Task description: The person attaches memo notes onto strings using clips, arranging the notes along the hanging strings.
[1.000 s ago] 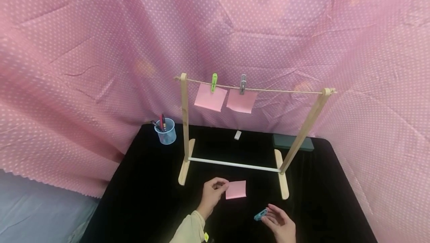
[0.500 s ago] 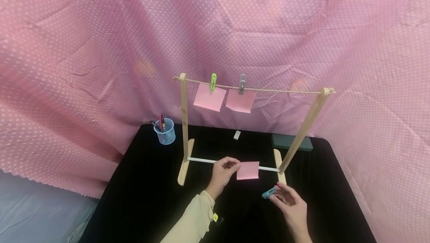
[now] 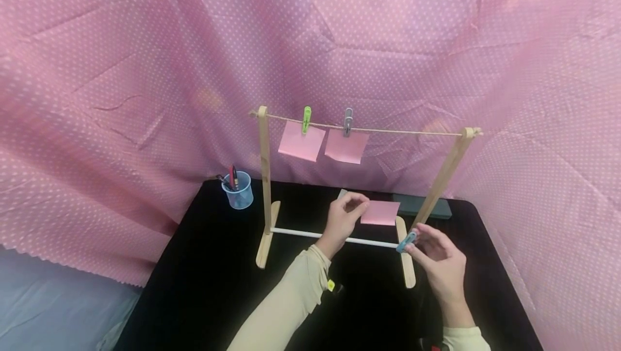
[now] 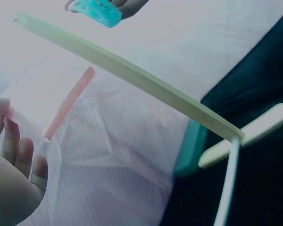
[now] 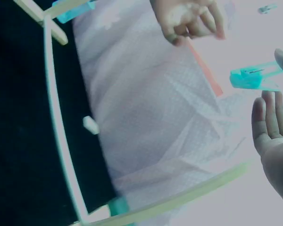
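My left hand [image 3: 342, 220] pinches the left edge of a pink sticky note [image 3: 380, 213], held up over the stand's white bottom bar [image 3: 372, 242] in the head view. A blue clothespin [image 3: 406, 241] is between the thumb and fingers of my right hand [image 3: 443, 262], in front of the right post; the right wrist view shows this clothespin [image 5: 251, 77] too. Above, a string [image 3: 407, 132] runs between two wooden posts. From it hang two pink notes, one by a green clothespin [image 3: 306, 120], the other by a grey clothespin [image 3: 347, 122].
A blue mesh pen cup [image 3: 239, 193] holding pens stands at the back left of the black table [image 3: 204, 275]. Behind the right post lies a dark green case [image 3: 439, 208]. A small white block [image 5: 90, 125] lies near the back edge. Pink dotted cloth [image 3: 194, 70] surrounds the table.
My left hand has carried the sticky note up, forward and to the right. My right hand, with the blue clothespin, has also moved forward and to the right. The hanging notes have stayed put.
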A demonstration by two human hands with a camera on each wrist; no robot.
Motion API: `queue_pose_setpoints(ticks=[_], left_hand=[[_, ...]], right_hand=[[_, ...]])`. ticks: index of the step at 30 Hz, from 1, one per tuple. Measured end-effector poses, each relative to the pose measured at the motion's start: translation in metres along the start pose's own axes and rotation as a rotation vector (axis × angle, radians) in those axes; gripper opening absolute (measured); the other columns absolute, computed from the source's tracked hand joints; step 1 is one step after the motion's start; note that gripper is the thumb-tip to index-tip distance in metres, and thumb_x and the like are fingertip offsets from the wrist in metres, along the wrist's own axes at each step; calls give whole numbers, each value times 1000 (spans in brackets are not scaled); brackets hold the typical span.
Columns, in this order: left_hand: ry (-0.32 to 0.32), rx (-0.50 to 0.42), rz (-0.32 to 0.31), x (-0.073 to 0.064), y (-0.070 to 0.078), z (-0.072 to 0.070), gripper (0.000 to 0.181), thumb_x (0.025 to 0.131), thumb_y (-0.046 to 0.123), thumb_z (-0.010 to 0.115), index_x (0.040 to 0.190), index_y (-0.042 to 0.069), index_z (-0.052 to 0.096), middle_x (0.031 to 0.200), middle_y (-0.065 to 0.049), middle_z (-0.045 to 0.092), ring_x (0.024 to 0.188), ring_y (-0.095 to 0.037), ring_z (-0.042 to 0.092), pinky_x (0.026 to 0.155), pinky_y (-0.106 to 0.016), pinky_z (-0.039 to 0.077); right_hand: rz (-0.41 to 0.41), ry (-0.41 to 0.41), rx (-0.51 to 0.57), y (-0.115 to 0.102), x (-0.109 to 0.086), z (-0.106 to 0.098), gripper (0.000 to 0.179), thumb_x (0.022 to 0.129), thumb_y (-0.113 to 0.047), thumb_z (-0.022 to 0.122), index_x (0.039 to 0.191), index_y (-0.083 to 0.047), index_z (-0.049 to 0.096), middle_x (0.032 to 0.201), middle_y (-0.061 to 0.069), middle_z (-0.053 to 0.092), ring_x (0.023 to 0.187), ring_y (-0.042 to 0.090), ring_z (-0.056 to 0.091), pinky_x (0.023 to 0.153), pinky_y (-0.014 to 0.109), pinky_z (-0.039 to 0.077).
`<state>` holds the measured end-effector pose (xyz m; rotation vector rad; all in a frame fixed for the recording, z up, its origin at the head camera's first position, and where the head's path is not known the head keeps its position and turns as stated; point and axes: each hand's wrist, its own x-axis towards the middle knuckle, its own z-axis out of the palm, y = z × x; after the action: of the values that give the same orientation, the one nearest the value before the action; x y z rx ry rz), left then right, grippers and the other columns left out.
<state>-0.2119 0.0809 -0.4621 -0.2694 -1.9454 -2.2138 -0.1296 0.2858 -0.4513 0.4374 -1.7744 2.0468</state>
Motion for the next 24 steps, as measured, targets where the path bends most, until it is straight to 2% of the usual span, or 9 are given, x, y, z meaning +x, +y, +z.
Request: queue_pose_setpoints(ticks=[4, 9, 12, 24], left_hand=[[23, -45, -22, 12, 14, 15, 12, 92, 2, 70, 101, -6, 70, 98, -22, 69, 79, -4, 56, 73, -17, 46], [69, -124, -61, 25, 24, 33, 15, 93, 2, 67, 105, -7, 69, 98, -14, 69, 82, -4, 55, 76, -18, 44], [93, -154, -69, 30, 31, 42, 16, 93, 2, 65, 107, -6, 68, 98, -11, 68, 84, -3, 55, 79, -19, 45], [162, -202, -54, 40, 53, 60, 17, 96, 4, 62, 110, -6, 67, 107, -13, 67, 90, -1, 55, 86, -20, 44]], right_hand=[[-15, 17, 3, -12, 16, 4, 47, 71, 33, 67, 115, 29, 53, 99, 1, 76, 90, 11, 72, 86, 22, 57], [-99, 17, 67, -28, 41, 11, 44, 72, 32, 66, 115, 28, 56, 100, 7, 77, 92, 14, 72, 89, 23, 56], [-134, 13, 67, -38, 56, 15, 43, 73, 30, 68, 115, 25, 59, 102, 7, 77, 94, 13, 73, 90, 23, 56], [-237, -27, -9, -65, 96, 20, 38, 76, 23, 73, 112, 24, 61, 103, 8, 77, 94, 14, 73, 86, 21, 57]])
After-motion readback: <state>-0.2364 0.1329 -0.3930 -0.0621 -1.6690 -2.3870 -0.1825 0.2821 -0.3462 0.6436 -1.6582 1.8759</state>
